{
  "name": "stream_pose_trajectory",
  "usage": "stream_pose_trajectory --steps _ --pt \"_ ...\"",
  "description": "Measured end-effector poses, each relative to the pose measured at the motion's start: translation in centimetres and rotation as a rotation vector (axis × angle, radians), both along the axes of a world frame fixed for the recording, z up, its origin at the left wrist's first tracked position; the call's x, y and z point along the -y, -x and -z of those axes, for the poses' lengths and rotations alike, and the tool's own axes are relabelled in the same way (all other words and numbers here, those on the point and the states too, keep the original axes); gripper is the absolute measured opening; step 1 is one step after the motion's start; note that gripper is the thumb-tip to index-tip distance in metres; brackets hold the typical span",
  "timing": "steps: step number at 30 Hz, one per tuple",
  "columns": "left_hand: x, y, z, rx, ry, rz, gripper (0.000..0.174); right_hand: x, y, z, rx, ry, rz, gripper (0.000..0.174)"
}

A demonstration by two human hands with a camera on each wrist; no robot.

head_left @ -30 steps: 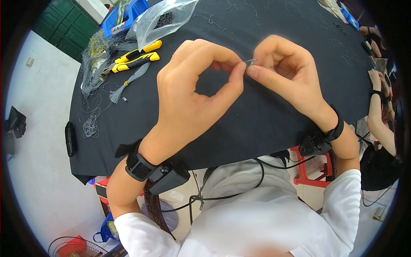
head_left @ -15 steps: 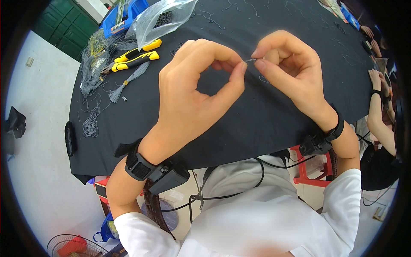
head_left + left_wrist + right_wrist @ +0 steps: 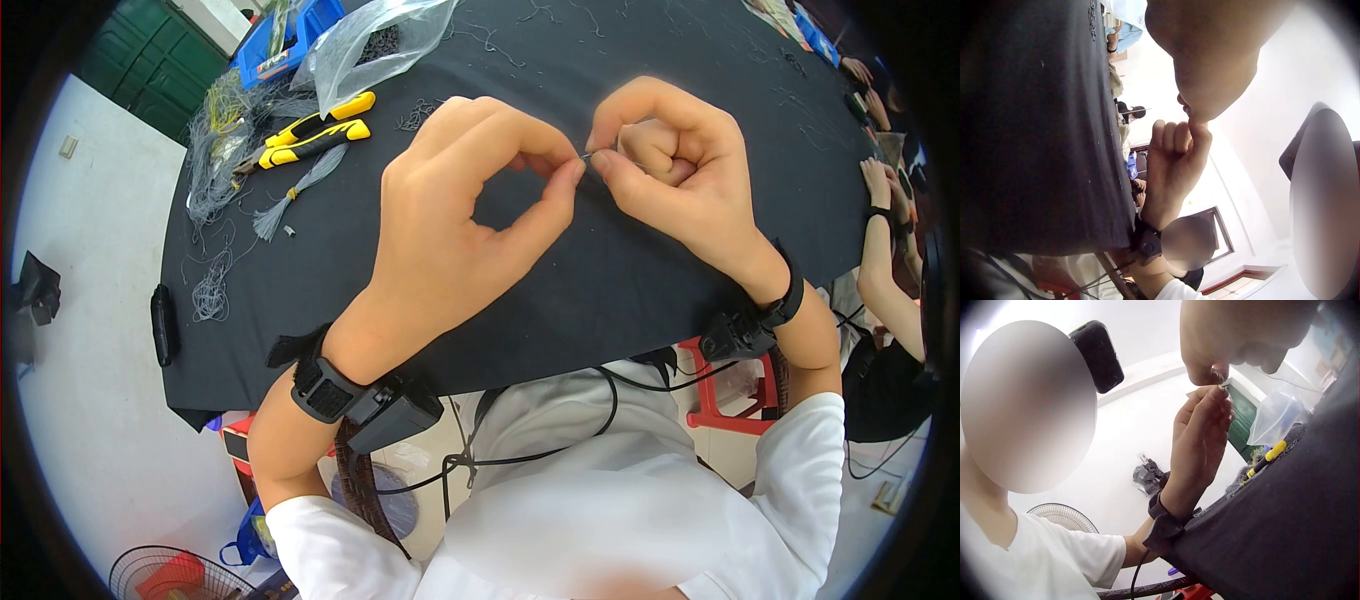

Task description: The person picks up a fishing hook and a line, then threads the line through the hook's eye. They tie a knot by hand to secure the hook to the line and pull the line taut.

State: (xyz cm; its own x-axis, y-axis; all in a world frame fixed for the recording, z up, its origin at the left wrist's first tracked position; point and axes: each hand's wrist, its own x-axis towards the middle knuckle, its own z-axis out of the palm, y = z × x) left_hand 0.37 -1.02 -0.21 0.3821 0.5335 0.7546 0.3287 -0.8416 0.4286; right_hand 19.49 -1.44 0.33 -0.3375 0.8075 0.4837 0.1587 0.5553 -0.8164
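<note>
Above the dark cloth, my left hand (image 3: 450,210) pinches a tiny, thin grey piece (image 3: 587,156) between thumb and index fingertips. My right hand (image 3: 680,175) faces it, thumb and index tips pinching close to the same piece, its other fingers curled in. The fingertips of both hands almost meet, and they hide most of what they hold; I cannot tell its exact kind. From the right hand (image 3: 1241,337) a thin grey line (image 3: 1285,380) trails away in the right wrist view. In the left wrist view the right hand (image 3: 1175,156) shows behind the left fingers.
On the black tablecloth (image 3: 480,340), yellow-and-black pliers (image 3: 318,147) lie left of my hands, beside a tied bundle of grey line (image 3: 300,200) and a tangled heap (image 3: 212,160). Behind are a clear plastic bag (image 3: 345,65) and a blue bin (image 3: 265,65). Another person's arm (image 3: 880,200) rests at right.
My right fingertips moved slightly right, then lower and back close to the left ones. A small loop of line seen below the right hand half a second ago no longer shows. The left hand shifted slightly right.
</note>
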Motion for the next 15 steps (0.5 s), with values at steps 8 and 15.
stream_pose_trajectory --steps 8,15 --pt "0.01 0.05 0.05 0.060 0.168 0.031 0.007 -0.20 0.13 0.08 -0.045 -0.015 -0.008 0.011" --pt "0.06 0.14 0.36 0.211 0.763 0.190 0.012 -0.27 0.08 0.08 0.052 -0.043 0.004 0.012"
